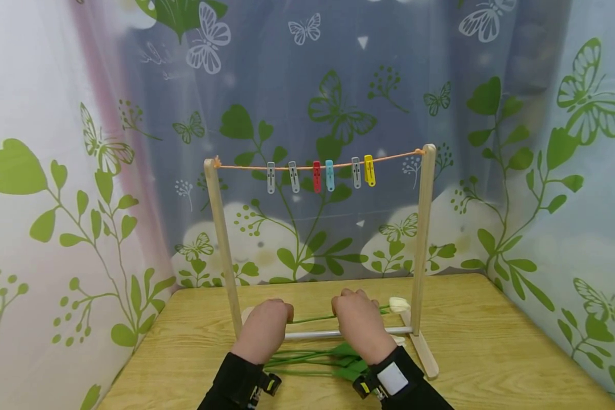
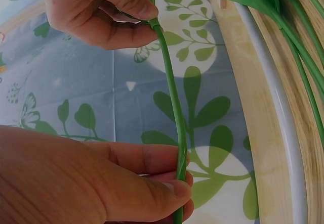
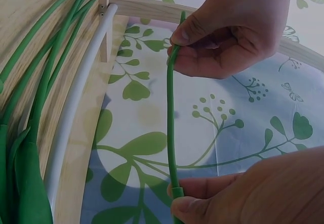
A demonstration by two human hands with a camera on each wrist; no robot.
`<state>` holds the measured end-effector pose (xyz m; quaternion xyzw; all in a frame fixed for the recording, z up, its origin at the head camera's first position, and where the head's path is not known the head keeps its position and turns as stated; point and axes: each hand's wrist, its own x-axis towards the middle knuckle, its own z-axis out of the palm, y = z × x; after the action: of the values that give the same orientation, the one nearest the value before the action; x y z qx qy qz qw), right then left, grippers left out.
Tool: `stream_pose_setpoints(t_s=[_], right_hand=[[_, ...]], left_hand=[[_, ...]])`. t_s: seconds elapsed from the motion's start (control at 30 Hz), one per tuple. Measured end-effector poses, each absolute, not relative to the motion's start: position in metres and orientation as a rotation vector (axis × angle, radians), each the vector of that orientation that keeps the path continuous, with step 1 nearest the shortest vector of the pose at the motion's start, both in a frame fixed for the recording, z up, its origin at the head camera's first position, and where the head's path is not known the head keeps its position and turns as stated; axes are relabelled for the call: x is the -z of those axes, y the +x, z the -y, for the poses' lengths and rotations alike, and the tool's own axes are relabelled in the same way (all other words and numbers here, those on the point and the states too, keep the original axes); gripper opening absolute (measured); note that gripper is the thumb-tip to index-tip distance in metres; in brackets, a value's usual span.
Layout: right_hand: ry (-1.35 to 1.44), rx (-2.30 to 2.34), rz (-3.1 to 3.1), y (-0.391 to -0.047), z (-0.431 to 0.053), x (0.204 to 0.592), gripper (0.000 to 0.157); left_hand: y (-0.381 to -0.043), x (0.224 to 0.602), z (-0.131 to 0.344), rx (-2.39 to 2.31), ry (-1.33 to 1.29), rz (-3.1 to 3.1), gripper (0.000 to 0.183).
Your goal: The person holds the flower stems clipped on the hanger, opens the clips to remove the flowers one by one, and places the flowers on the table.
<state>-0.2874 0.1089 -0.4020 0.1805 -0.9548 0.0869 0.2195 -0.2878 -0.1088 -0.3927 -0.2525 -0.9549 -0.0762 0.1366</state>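
Observation:
An artificial white tulip [image 1: 400, 305] is held sideways in both hands, its bloom toward the right. My left hand [image 1: 267, 326] pinches the green stem [image 2: 173, 92] near its bare end, between thumb and fingers. Farther up, by the leaf, my right hand [image 1: 361, 319] pinches the same stem; its grip also shows in the right wrist view, where the stem [image 3: 171, 118] runs slightly bent between the hands. Below the hands, more tulips with green stems and leaves [image 1: 307, 360] lie on the wooden table [image 1: 154, 364], one white bloom [image 1: 398, 340] partly hidden behind my right wrist.
A wooden frame stands around the hands, with a left post [image 1: 222, 245], a right post [image 1: 422, 239] and a white bottom bar [image 1: 312, 335]. Across its top runs an orange string [image 1: 251, 168] carrying several clothespins [image 1: 330, 175]. A patterned curtain [image 1: 287, 114] hangs behind.

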Motion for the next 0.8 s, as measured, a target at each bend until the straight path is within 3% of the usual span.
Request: stream_pose_setpoints(t_s=[0.8], right_hand=[[0.508, -0.245, 2.713, -0.2894, -0.1067, 0.4081, 0.03]], left_hand=[[-0.2895, 0.3974, 0.1098, 0.212, -0.76, 2.803, 0.023]])
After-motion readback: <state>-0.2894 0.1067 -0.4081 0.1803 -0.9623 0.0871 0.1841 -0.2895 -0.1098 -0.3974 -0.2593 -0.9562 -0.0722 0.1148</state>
